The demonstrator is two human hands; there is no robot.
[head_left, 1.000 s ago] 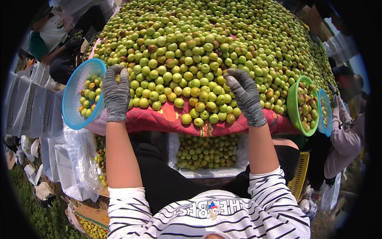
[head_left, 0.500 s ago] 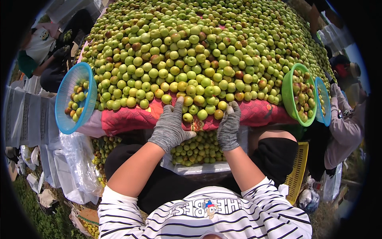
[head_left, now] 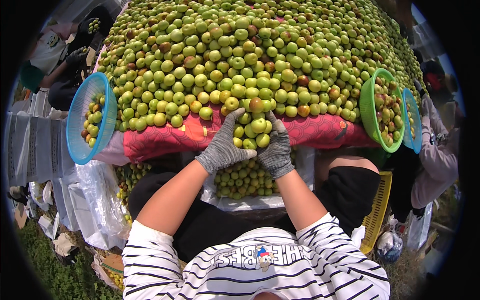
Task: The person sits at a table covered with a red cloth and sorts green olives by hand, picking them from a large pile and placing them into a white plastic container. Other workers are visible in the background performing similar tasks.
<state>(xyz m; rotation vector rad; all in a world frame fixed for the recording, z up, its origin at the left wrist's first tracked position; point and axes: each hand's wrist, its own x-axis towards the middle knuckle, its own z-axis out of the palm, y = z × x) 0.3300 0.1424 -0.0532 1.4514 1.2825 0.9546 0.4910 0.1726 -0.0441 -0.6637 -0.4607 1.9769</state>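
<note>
Both my hands wear grey knit gloves and are cupped together at the near edge of a big heap of green jujubes (head_left: 220, 65), some blushed brown. My left hand (head_left: 225, 148) curls round the left side of a small cluster of jujubes (head_left: 258, 125); my right hand (head_left: 276, 151) closes in from the right. The cluster rests between the palms, over the red patterned cloth (head_left: 165, 141) that hangs under the heap. Below my wrists, more jujubes (head_left: 245, 181) fill a container lined with clear plastic (head_left: 260, 202), between my knees.
A blue basket (head_left: 75, 135) with some jujubes leans at the heap's left edge. At the right stand a fuller green basket (head_left: 367, 105) and another blue basket (head_left: 412, 132). A yellow crate (head_left: 378, 210) sits beside my right knee. People work at both sides.
My hands have come closer together and gathered several jujubes from the heap's near edge between them. More red cloth shows on either side of my hands.
</note>
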